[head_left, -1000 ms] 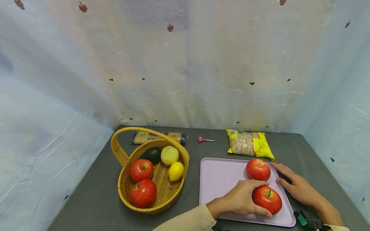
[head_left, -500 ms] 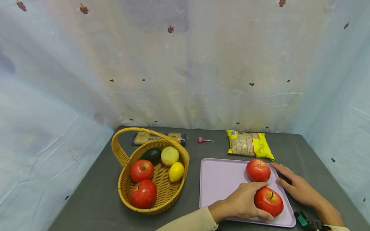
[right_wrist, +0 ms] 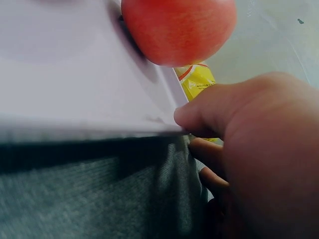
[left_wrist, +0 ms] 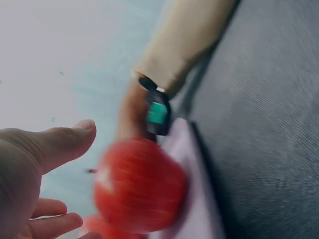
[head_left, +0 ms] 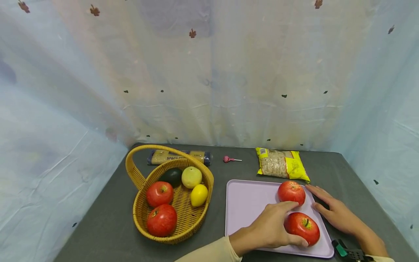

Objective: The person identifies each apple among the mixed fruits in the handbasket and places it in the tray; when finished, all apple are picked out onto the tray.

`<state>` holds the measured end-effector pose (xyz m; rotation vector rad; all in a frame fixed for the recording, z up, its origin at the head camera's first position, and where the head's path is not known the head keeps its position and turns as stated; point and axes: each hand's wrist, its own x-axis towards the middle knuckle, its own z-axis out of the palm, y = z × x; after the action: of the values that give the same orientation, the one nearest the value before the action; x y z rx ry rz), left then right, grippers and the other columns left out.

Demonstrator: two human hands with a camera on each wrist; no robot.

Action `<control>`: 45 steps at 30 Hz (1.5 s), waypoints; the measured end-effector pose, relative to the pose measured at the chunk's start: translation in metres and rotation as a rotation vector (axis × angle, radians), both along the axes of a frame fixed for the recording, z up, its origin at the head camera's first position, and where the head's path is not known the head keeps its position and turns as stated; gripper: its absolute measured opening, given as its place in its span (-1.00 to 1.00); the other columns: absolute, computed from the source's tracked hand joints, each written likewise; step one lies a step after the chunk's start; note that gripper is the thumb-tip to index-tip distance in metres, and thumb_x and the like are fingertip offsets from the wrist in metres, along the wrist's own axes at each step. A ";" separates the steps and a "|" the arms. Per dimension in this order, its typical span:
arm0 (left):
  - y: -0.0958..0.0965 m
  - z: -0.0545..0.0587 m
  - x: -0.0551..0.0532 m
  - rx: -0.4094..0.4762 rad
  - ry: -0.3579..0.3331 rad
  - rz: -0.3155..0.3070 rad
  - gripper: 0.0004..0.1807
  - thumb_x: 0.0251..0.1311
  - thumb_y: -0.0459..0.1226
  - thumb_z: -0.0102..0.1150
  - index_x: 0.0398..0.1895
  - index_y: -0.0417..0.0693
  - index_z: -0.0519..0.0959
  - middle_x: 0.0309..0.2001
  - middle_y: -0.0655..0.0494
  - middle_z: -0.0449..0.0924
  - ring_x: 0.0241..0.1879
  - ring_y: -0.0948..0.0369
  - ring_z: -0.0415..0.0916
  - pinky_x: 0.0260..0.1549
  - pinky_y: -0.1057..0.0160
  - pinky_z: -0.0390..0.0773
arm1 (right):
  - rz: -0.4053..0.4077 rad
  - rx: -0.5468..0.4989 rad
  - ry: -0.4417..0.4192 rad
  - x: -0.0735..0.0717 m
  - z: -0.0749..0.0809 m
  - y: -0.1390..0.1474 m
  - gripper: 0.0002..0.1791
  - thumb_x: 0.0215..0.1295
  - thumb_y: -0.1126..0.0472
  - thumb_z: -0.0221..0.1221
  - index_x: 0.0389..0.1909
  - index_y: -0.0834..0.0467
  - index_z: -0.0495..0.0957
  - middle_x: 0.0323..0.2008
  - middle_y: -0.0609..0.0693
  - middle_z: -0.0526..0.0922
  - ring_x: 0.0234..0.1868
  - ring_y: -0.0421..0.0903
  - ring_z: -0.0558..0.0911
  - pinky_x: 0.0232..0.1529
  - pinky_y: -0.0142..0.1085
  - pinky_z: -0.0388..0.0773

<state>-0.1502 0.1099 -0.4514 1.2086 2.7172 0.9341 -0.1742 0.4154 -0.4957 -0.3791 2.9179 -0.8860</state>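
Note:
A red apple [head_left: 302, 229] sits at the front right of the lilac tray [head_left: 246, 207]. My left hand [head_left: 273, 226] is around its left side, thumb near its front. In the left wrist view, thumb and fingers are spread, with a gap between them and the apple [left_wrist: 142, 186]. Behind it on the tray is a second red apple [head_left: 291, 193], beside the left fingertips in the head view. At the tray's right edge, my right hand [head_left: 337, 213] holds the rim. The right wrist view has its thumb [right_wrist: 199, 112] over the rim and its other fingers outside, partly hidden.
Left of the tray stands a yellow wicker basket [head_left: 139, 218] with a tall handle, holding two red apples [head_left: 162, 220], a dark green avocado-like fruit, a pale green round fruit and a lemon. Behind lie a spaghetti packet [head_left: 180, 156], a lollipop [head_left: 226, 159] and a yellow bag [head_left: 283, 163].
The front apple shifted slightly right, then slightly back left, staying on the tray. My left fingers have loosened and lifted away from its top. The right hand stays at the tray edge.

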 end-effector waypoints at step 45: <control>-0.374 0.057 0.014 0.170 -0.481 0.134 -0.27 0.47 -0.20 0.43 0.61 -0.20 0.41 0.44 -0.22 0.60 0.29 0.18 0.70 0.13 0.25 0.75 | -0.019 0.031 -0.028 -0.002 -0.001 0.000 -0.26 0.63 0.03 0.22 0.69 0.18 0.26 0.55 0.51 0.34 0.47 0.65 0.33 0.17 0.67 0.41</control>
<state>-0.1362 -0.2640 -0.3940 0.7012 2.3885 1.2964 -0.1763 0.4157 -0.4971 -0.3345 2.9110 -0.8404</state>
